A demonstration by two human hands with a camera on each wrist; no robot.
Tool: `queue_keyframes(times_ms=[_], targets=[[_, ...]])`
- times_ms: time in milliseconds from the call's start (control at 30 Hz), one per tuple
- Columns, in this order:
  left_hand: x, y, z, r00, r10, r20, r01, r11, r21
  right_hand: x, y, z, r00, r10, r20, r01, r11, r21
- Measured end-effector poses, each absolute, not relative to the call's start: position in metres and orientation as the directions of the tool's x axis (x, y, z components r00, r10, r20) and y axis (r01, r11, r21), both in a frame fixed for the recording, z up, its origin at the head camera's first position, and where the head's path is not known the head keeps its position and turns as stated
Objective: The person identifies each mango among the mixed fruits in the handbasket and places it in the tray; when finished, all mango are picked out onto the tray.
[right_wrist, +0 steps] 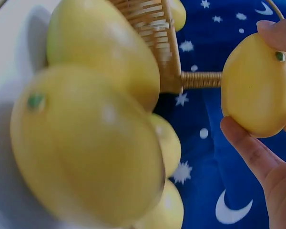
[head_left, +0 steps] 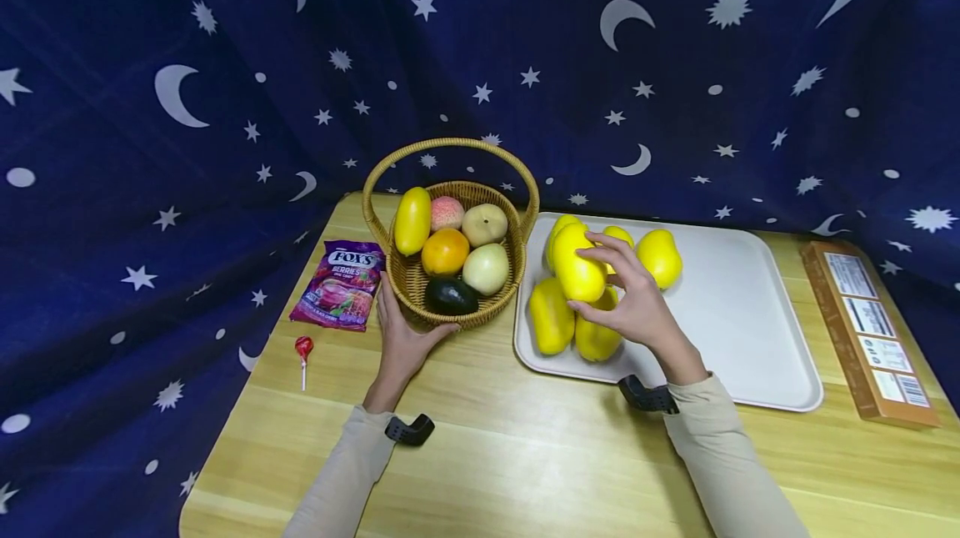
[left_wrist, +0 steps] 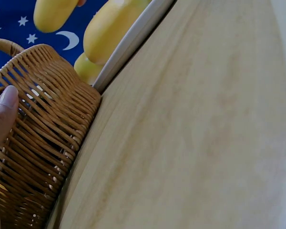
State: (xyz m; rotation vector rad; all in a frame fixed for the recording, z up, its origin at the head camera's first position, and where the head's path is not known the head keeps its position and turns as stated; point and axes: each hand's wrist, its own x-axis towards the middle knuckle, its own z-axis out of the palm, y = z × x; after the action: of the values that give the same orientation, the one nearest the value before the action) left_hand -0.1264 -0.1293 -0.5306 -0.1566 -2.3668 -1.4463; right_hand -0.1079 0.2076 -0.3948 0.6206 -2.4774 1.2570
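Note:
My right hand (head_left: 633, 300) pinches a yellow mango (head_left: 580, 263) between thumb and fingers, above the left part of a white tray (head_left: 735, 313). In the right wrist view the held mango (right_wrist: 257, 86) shows a small green stem spot. Several other yellow mangoes (head_left: 551, 317) lie on the tray below and around it. My left hand (head_left: 405, 346) rests against the near left side of a wicker basket (head_left: 491, 317), thumb spread along its front. Inside the basket are a yellow mango-like fruit (head_left: 412, 221), a peach (head_left: 447, 213), an orange (head_left: 446, 252), an avocado (head_left: 451, 295) and two pale round fruits (head_left: 486, 269).
Left of the basket lies a purple candy bag (head_left: 341, 285), with a red lollipop (head_left: 303, 348) nearer to me. A long brown box (head_left: 866, 334) lies right of the tray. Behind the wooden table (head_left: 525, 455) hangs a blue cloth (head_left: 465, 37) with moons and stars.

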Motion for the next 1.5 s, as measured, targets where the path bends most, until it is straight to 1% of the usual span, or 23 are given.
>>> queue_keyframes(times_ms=[133, 400, 633, 833, 1033, 1233, 1500], targets=[[-0.126, -0.13, -0.531, -0.932, -0.094, 0.351, 0.269, 0.471, 0.84, -0.11, 0.223, -0.4, -0.867, -0.208, 0.452, -0.488, 0.532, -0.691], [-0.128, -0.131, -0.533, -0.932, -0.093, 0.349, 0.269, 0.465, 0.844, -0.114, 0.263, -0.414, -0.894, -0.09, 0.439, -0.409, 0.561, -0.72], [-0.128, -0.13, -0.535, -0.926, -0.089, 0.366, 0.285, 0.467, 0.837, -0.129, 0.322, -0.449, -0.921, 0.03, 0.387, -0.282, 0.635, -0.719], [-0.129, -0.13, -0.535, -0.928, -0.086, 0.363, 0.282, 0.475, 0.834, -0.132, 0.363, -0.456, -0.932, 0.113, 0.343, -0.181, 0.676, -0.714], [-0.129, -0.131, -0.535, -0.935, -0.092, 0.344, 0.263, 0.473, 0.841, -0.137, 0.388, -0.465, -0.952, 0.125, 0.28, -0.101, 0.735, -0.671], [-0.129, -0.132, -0.536, -0.934, -0.098, 0.343, 0.261, 0.469, 0.844, -0.143, 0.401, -0.476, -0.97, 0.1, 0.222, -0.064, 0.775, -0.629], [-0.128, -0.131, -0.535, -0.934, -0.09, 0.346, 0.267, 0.469, 0.842, -0.143, 0.411, -0.49, -0.979, 0.072, 0.19, -0.07, 0.758, -0.648]])
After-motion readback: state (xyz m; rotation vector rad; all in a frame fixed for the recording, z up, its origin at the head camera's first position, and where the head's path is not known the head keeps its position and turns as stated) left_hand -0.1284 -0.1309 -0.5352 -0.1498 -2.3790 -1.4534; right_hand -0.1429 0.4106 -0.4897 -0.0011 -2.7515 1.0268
